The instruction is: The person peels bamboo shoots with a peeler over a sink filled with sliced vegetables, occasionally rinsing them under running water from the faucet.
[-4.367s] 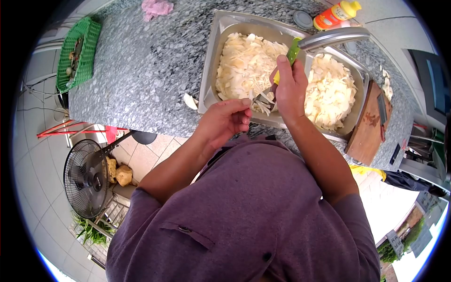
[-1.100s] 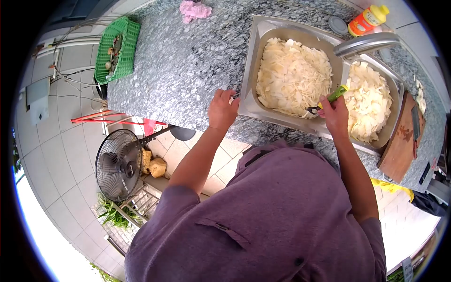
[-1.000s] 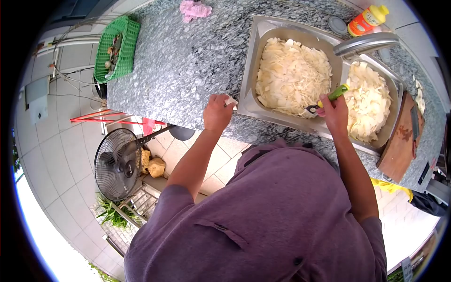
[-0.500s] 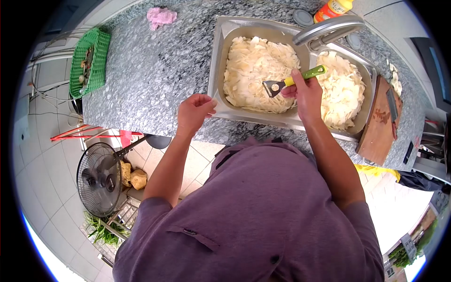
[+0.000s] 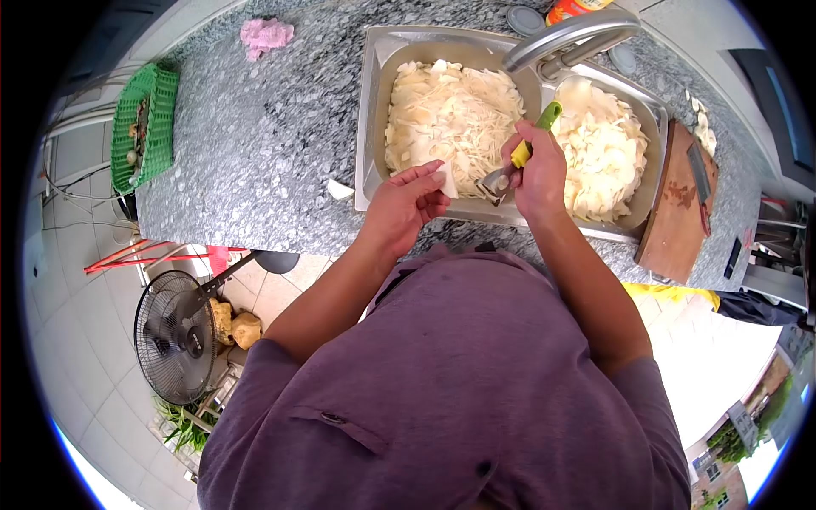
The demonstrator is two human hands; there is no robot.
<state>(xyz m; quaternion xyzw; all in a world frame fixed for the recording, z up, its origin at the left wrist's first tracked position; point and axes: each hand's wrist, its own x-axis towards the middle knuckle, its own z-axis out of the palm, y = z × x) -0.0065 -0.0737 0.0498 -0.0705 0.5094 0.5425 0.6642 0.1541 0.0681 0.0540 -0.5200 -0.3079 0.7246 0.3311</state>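
My left hand (image 5: 406,211) is over the front edge of the left sink basin, its fingers closed on a pale vegetable piece (image 5: 449,180). My right hand (image 5: 541,172) grips a peeler by its green and yellow handle (image 5: 521,154). The peeler's metal head (image 5: 493,184) points down and left toward the piece, a small gap apart from it. Thin whitish slices (image 5: 455,110) heap up in the left basin, and more slices (image 5: 599,153) fill the right one. Another white piece (image 5: 340,189) lies on the counter left of the sink rim (image 5: 367,127).
A faucet (image 5: 574,42) arches over the sink's back. To the right, a knife (image 5: 699,174) rests on a wooden cutting board (image 5: 674,217). A pink cloth (image 5: 266,36) and a green basket (image 5: 144,127) are at the left. A fan (image 5: 176,336) stands below the counter.
My left hand has moved right from the rim and now shows a pale piece in its fingers. The peeler has turned head-down and come nearer it. A white piece now shows on the counter.
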